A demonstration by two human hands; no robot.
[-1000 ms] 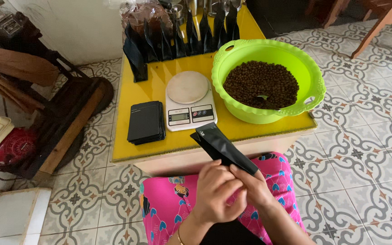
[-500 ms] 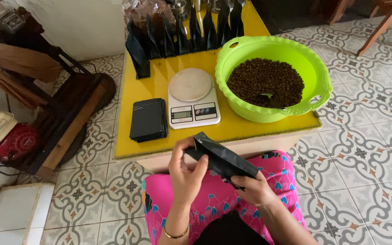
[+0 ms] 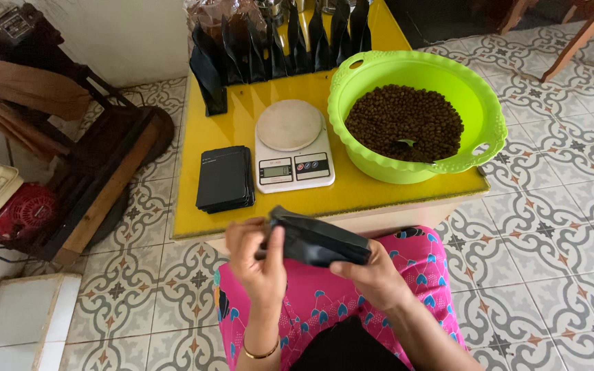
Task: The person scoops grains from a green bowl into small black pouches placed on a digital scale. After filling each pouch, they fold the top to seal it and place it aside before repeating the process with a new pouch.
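A black pouch lies nearly level above my lap, held at both ends. My left hand grips its left, open end with the thumb on top. Its right end rests in my right hand. Beyond it on the yellow table stand a white kitchen scale and a green bowl of dark coffee beans with a green scoop in them. A flat stack of black pouches lies left of the scale.
A row of upright black pouches lines the table's far edge. To the left are a dark wooden stand, a red engine and a brown cloth. Wooden chair legs stand at the far right on patterned floor tiles.
The pouch has come down from a raised slant to nearly level over my lap. My left hand moved to its left end, and the pouch now looks puffed open.
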